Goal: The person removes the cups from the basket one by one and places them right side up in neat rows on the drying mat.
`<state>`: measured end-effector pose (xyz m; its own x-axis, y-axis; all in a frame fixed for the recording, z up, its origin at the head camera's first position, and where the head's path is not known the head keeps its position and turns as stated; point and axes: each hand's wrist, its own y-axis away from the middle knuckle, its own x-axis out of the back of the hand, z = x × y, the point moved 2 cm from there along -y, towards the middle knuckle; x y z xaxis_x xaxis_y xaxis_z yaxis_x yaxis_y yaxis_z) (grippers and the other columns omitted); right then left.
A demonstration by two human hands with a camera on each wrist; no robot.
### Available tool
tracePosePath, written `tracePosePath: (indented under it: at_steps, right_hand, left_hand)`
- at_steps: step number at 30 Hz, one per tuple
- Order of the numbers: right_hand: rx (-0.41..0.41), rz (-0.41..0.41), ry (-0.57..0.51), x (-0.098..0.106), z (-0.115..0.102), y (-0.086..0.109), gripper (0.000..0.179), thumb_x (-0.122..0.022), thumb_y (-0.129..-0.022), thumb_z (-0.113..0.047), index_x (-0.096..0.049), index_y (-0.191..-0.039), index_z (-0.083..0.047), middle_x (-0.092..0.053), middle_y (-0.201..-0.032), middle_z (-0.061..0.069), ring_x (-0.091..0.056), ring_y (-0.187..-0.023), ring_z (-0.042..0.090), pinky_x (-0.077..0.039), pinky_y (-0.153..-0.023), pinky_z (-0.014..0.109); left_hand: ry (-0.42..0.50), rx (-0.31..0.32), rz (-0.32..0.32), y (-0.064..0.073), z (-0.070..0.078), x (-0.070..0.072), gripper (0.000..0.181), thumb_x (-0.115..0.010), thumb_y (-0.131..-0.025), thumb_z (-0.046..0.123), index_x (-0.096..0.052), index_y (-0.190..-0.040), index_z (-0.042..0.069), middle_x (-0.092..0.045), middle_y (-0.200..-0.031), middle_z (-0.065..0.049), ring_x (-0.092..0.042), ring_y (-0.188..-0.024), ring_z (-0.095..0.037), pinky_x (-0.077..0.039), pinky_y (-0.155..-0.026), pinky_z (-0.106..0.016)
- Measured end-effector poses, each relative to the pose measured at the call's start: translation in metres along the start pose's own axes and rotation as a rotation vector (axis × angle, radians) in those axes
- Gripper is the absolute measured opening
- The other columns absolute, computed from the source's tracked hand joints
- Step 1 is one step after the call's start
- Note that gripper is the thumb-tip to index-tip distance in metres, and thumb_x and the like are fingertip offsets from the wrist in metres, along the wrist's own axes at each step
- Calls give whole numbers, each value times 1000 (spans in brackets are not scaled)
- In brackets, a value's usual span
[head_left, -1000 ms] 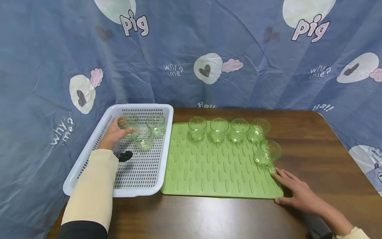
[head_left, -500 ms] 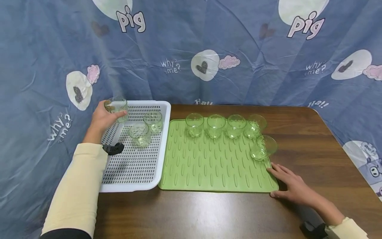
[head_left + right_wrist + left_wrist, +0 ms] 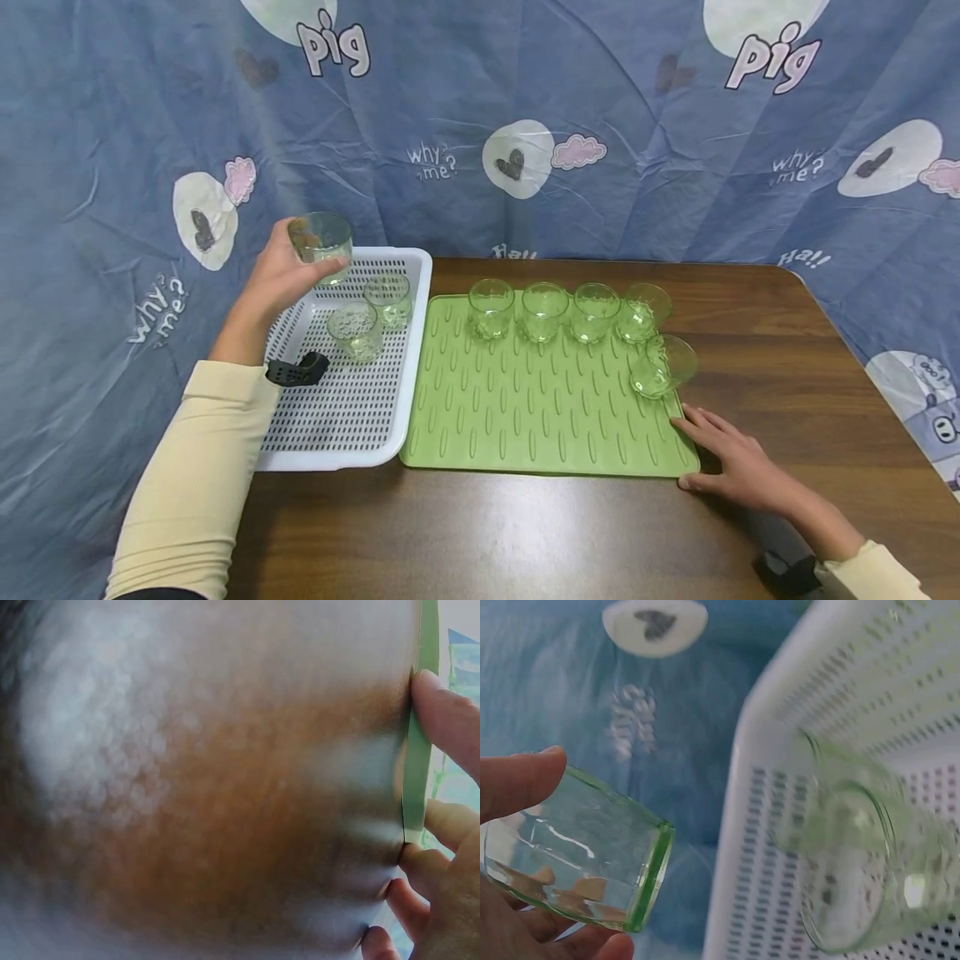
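Observation:
My left hand [image 3: 277, 271] grips a clear, green-tinted drinking glass [image 3: 324, 243] around its side, thumb opposite the fingers. In the head view it is raised over the back of the white perforated basket [image 3: 417, 358]. In the left wrist view the glass [image 3: 604, 844] has its thick green-edged end facing away from the palm. Two similar glasses [image 3: 356, 333] stand close together in the basket. My right hand [image 3: 738, 471] rests at the right front corner of the green ridged mat [image 3: 525, 408], thumb and fingertips touching its edge [image 3: 415, 780].
Several matching glasses [image 3: 545, 313] line the mat's back edge, and another glass [image 3: 663, 367] stands at its right side. Basket and mat sit side by side on a brown wooden table [image 3: 525, 533]. A blue printed curtain [image 3: 420, 108] hangs behind.
My left hand has lifted the glass up out of the basket, first leftward, then slightly right and higher. The right hand stays at the mat's corner; the head view has shifted slightly.

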<state>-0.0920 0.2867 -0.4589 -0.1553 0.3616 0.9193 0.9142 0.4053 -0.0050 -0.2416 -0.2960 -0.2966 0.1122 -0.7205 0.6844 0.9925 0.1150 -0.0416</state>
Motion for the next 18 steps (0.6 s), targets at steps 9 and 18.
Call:
tracePosePath:
  at_steps: [9,18]
  right_hand:
    - [-6,-13,-9,2,-1,-2,84,-82,-77,-41,-48,-146,-8,-40,-153,26,-37,-136,49,-35,-91,78]
    - [9,-2,-1,0,-4,-1,83,-82,-77,-40,-48,-146,-8,-41,-153,25,-37,-135,49,-37,-90,77]
  left_hand:
    - [117,-119,-17,16,34,-13,91,-72,-88,38,-19,-156,9,-46,-150,-17,-42,-137,-34,-36,-113,-51]
    - [196,-227,-58,31,69,-42,82,-75,-87,29,-29,-151,7,-52,-142,-15,-48,-126,-30,-42,-106,-46]
